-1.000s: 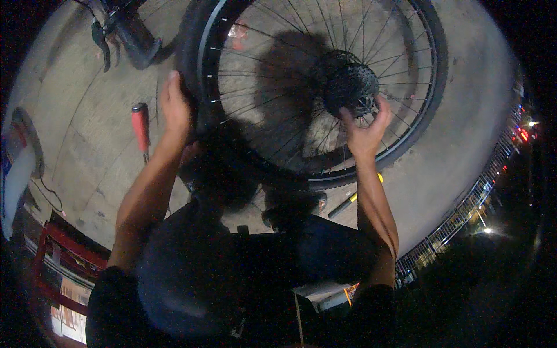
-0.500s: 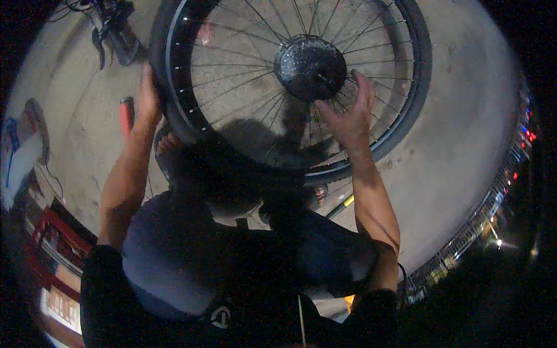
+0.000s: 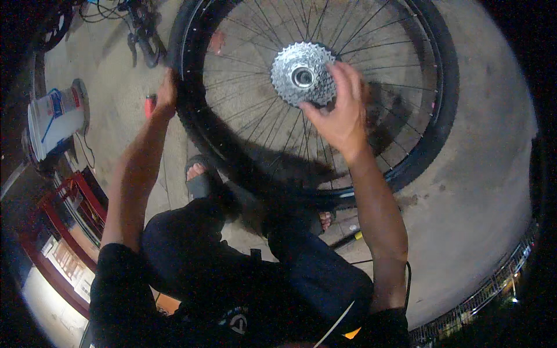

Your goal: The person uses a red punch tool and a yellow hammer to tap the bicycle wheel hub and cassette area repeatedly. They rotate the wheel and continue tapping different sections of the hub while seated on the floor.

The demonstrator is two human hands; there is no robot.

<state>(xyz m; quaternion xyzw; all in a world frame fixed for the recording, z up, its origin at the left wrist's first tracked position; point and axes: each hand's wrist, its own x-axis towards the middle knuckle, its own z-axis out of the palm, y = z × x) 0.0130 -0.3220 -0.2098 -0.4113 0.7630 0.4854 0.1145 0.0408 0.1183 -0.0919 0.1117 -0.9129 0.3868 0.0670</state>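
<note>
Resting tilted on the concrete floor [image 3: 481, 191] before the person's knees, the bicycle wheel [image 3: 432, 116] was gripped at its left tyre edge by the left hand [image 3: 167, 93]. The right hand [image 3: 342, 113], fingers spread, lay against the silver cassette [image 3: 301, 72] at the hub; a white bucket [image 3: 55, 119] stood well apart near the floor's left edge.

Pretty dim out here, light's coming from behind me. My shadow falls across the wheel [image 3: 313, 98]. Edges bend and go black.

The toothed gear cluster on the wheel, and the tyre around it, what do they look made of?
The gear cluster looks like bare metal, likely steel: silvery, shiny, with crisp teeth. The tyre looks like matt black rubber. The right hand touches the cluster; the left hand grips the tyre.
</note>
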